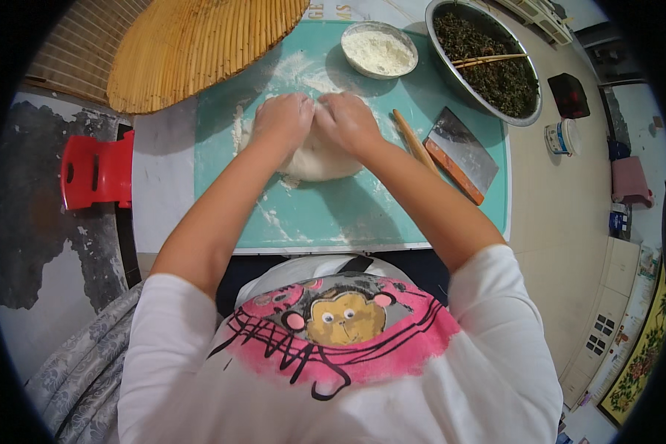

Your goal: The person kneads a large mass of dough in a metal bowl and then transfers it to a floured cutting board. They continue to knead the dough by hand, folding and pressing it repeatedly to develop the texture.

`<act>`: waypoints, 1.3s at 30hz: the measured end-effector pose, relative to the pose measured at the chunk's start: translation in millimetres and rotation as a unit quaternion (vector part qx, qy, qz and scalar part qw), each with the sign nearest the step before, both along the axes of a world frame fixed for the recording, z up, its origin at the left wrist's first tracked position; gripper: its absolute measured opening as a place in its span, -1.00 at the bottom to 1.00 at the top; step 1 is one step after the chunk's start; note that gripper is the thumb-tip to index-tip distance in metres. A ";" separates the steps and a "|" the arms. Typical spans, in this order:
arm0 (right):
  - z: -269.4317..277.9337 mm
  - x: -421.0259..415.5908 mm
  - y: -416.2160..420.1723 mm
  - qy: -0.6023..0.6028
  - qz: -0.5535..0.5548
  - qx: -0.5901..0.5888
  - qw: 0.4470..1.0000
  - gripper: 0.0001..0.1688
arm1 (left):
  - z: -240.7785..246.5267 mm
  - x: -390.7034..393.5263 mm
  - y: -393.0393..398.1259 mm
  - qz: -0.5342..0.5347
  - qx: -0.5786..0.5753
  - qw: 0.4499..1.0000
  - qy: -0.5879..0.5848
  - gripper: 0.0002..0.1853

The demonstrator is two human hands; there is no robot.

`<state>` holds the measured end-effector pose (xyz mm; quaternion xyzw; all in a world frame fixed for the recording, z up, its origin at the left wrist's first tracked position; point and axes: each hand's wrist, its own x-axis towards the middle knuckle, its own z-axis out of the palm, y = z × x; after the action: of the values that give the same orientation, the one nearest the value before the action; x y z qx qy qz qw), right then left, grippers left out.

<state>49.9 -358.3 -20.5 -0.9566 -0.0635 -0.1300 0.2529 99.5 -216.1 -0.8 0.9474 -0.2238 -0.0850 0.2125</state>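
A rounded mass of pale dough (322,158) lies on a floured turquoise mat (333,216). My left hand (284,119) presses on its far left part with curled fingers. Close beside it, my right hand (347,119) grips the far edge of the dough, its fingertips partly hidden. Right of the dough are a tapered wooden rolling pin (413,139), partly behind my right forearm, and a broad metal blade with a wooden handle (463,158). A bowl of white flour (380,53) stands beyond my hands.
At the far right of the table, a large metal basin (533,108) holds a dark chopped leafy mixture, with chopsticks (488,60) across it. A round slatted tray of stalks (200,50) overhangs the mat's far left corner. A red plastic stool (97,172) stands left of the table.
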 end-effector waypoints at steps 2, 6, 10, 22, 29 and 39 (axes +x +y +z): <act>19.8 -44.3 3.8 -0.010 0.053 0.004 0.999 -0.43 | 18.9 -45.1 19.5 -0.027 -0.013 0.993 -0.111 -0.71; 16.5 -96.8 12.1 -0.018 0.105 -0.071 0.992 -0.15 | -29.4 -103.7 31.8 -0.043 -0.059 0.970 -0.233 -0.51; -15.1 -81.0 4.1 -0.047 0.095 -0.044 0.993 -0.14 | -51.3 -95.1 24.3 -0.044 -0.067 0.959 -0.273 -0.40; -17.2 13.3 -23.7 0.014 0.033 -0.016 0.999 -0.33 | -42.0 24.2 -19.2 0.024 0.027 0.965 -0.260 -0.70; 8.2 -30.9 -42.3 0.086 0.186 0.103 0.973 -0.31 | 12.3 -10.2 -7.0 -0.009 0.097 0.995 0.027 -0.71; -30.3 -66.1 21.3 -0.089 -0.007 -0.049 0.995 -0.47 | -60.0 -76.0 22.1 -0.028 -0.020 0.962 -0.270 -0.60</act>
<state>-16.2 -337.0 -50.8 -0.9531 -0.0854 -0.2127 0.1978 23.5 -194.0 -60.8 0.9241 -0.3008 0.1724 0.1607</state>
